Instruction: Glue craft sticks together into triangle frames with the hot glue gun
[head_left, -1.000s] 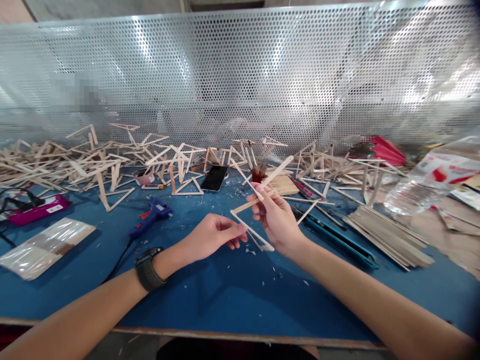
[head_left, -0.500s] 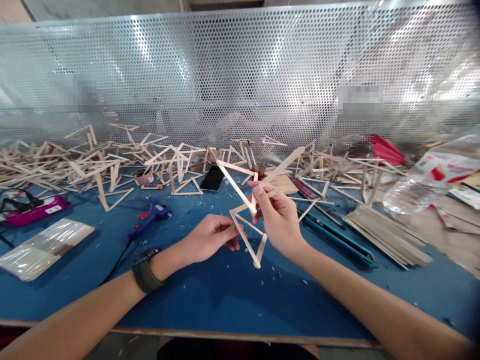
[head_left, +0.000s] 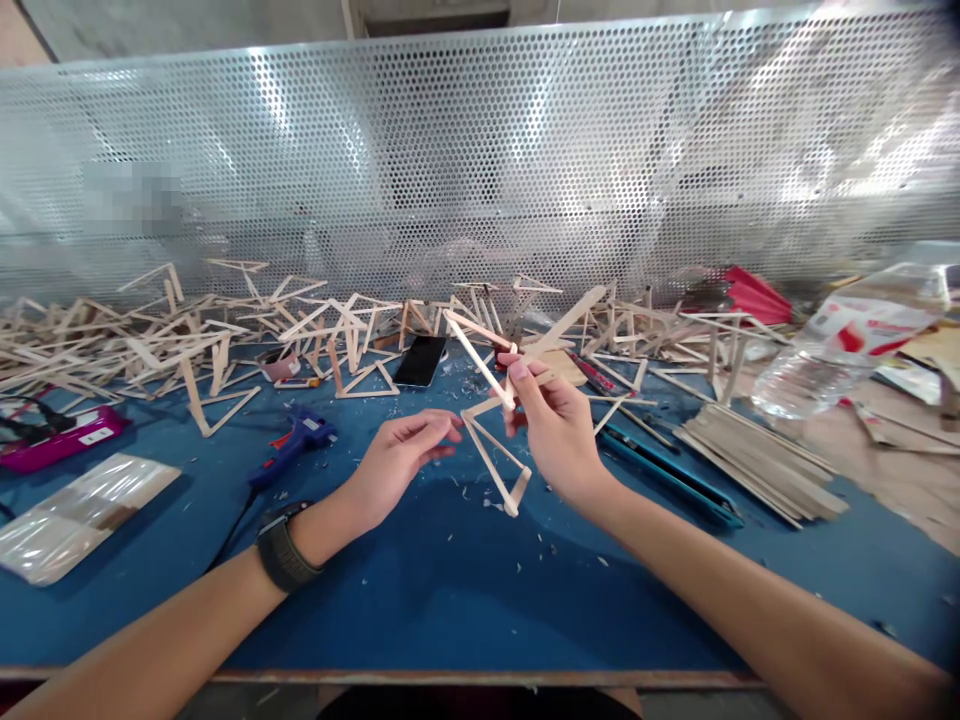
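from far off, i am pinching a stick frame (head_left: pixel 480 361) with my right hand (head_left: pixel 559 415), above the middle of the worktop (head_left: pixel 420 600). my left hand (head_left: pixel 405 460) is hanging loose, holding nothing, just beside the frame. two triangles (head_left: pixel 485 456) are looking done, but a flat stick (head_left: pixel 566 322) is poking out bare, so i am guessing more joining is waiting. other stick shapes (head_left: pixel 191 392) are lying along the back edge.

A craft workshop: glue gun (head_left: pixel 300 438), wooden stick frames (head_left: pixel 480 360), scrap-littered bench (head_left: pixel 420 610).
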